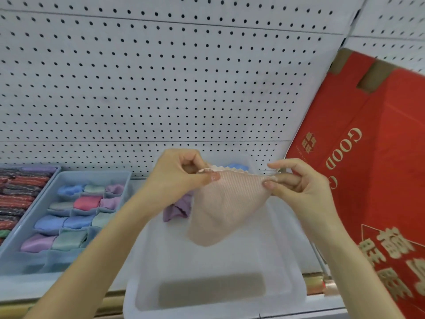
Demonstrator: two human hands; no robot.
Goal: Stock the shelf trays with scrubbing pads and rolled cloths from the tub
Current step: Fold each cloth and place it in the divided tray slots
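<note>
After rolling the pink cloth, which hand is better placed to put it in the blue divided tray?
Left, probably. The left hand pinches the pink cloth on the side nearer the divided tray, which lies left of the tub; the right hand would cross over.

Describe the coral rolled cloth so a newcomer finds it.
Below the pegboard, left of the white tub, sits a blue divided tray. The coral rolled cloth lies mid-column, second row from the back. Alone among pastel neighbours, it is reddish.

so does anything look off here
The pink cloth is unrolled, pinched at its top edge by the left hand and right hand above the tub; the other cloths in the tray are rolled.
</note>
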